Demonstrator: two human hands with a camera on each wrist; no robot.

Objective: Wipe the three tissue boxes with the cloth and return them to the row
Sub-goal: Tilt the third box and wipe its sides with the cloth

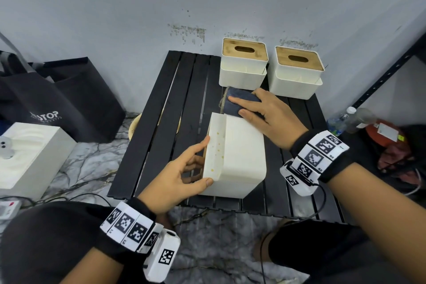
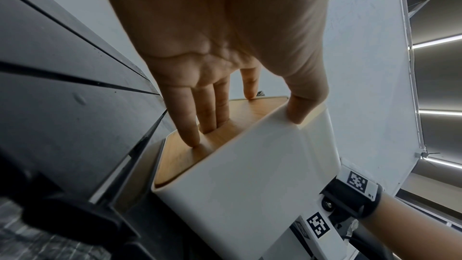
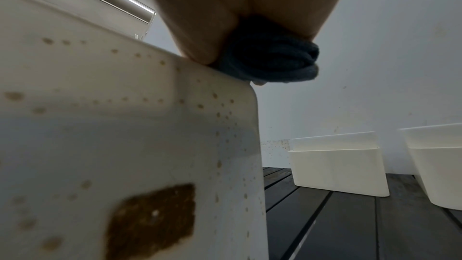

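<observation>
A white tissue box [image 1: 239, 157] lies on its side at the middle of the black slatted table [image 1: 161, 122], its wooden lid [image 2: 220, 137] facing left. My left hand [image 1: 184, 175] grips its left end, fingers on the lid and thumb on the near edge. My right hand [image 1: 262, 115] holds a folded dark blue cloth [image 1: 239, 101] against the box's far top edge. The cloth [image 3: 270, 56] presses on a white face [image 3: 125, 126] that carries brown spots and a brown patch. Two more tissue boxes [image 1: 244, 64] [image 1: 297, 74] stand upright by the wall.
A black bag [image 1: 69, 99] and a white box [image 1: 30, 157] sit on the marbled floor at left. A black metal shelf frame [image 1: 387, 76] rises at right, with bottles [image 1: 341, 122] and clutter under it. Cables run along the floor near the table's front.
</observation>
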